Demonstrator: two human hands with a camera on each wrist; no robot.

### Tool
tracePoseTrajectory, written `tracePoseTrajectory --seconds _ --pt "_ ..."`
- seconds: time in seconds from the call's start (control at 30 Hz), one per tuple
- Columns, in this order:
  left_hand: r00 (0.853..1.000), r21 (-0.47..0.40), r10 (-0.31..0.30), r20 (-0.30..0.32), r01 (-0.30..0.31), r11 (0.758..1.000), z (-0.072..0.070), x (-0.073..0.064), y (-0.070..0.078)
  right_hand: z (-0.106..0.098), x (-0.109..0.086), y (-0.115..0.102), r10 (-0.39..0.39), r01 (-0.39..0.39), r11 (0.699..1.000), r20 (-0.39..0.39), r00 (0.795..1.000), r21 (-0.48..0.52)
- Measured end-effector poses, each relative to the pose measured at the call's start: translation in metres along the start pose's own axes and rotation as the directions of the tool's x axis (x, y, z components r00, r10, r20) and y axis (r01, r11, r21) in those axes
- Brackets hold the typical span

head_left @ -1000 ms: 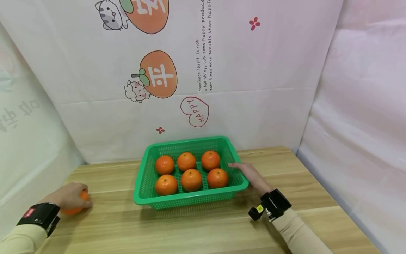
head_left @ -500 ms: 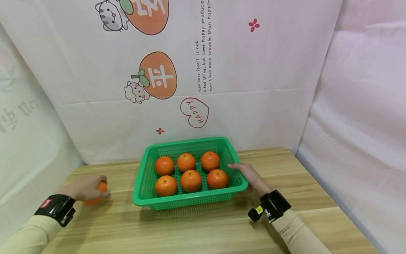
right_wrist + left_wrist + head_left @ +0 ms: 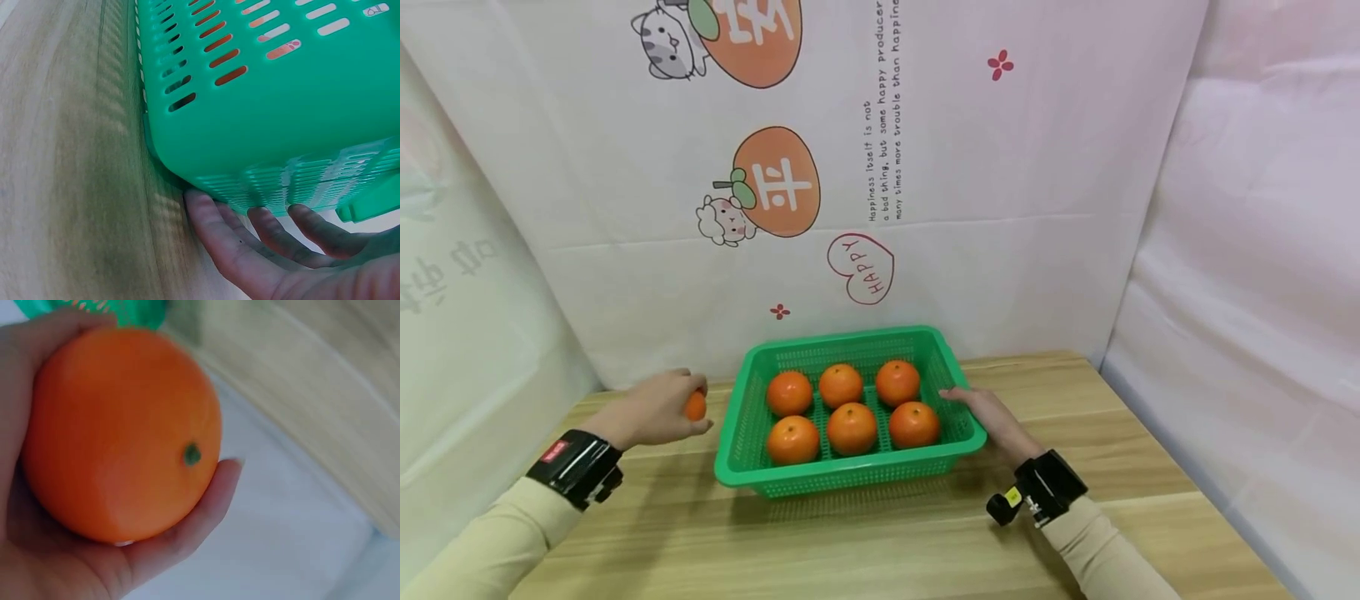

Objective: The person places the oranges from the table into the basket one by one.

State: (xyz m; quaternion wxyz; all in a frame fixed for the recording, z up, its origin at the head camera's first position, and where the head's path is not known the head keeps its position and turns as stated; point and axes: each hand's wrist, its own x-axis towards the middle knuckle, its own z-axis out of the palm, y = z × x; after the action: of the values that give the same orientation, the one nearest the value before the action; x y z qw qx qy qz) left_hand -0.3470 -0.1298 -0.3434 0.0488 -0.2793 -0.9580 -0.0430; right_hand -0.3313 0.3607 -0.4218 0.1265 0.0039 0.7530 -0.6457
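Observation:
My left hand holds an orange above the table, left of the basket. In the left wrist view the fingers and thumb wrap round the fruit, its green stem spot facing the camera. A green plastic basket stands in the middle with several oranges in two rows inside. At the basket's right end, my right hand grips the rim, its thumb over the edge. Seen from the right wrist, the fingers touch the outside of the perforated wall.
The wooden table extends in front of the basket and to both sides. Behind it hangs a white printed cloth, close to the basket's back. White cloth also encloses the left and right sides.
My left hand has risen off the table with the orange and moved right and farther back, close to the basket. The right hand and the basket have stayed in place.

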Motion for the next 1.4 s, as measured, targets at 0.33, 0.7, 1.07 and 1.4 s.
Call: tracePoseTrajectory --seconds 0.33,0.7,1.07,1.4 --pt "0.993 0.017 0.024 -0.114 -0.022 1.0 -0.024 0.025 0.029 0.001 0.001 0.0 0.016 -0.016 1.0 -0.009 1.0 -0.002" --pt "0.983 0.032 0.179 -0.045 -0.178 0.984 -0.028 0.065 0.075 0.0 -0.001 0.0 0.008 -0.008 1.0 -0.009 1.0 -0.018" --pt "0.96 -0.084 0.189 0.207 -0.175 0.981 -0.018 0.096 0.103 0.001 0.001 0.001 0.004 -0.004 1.0 -0.002 1.0 0.016" --pt "0.94 -0.12 0.122 0.319 -0.088 0.989 0.001 0.115 0.116 0.001 0.001 0.003 -0.021 0.021 0.999 0.007 1.0 0.024"
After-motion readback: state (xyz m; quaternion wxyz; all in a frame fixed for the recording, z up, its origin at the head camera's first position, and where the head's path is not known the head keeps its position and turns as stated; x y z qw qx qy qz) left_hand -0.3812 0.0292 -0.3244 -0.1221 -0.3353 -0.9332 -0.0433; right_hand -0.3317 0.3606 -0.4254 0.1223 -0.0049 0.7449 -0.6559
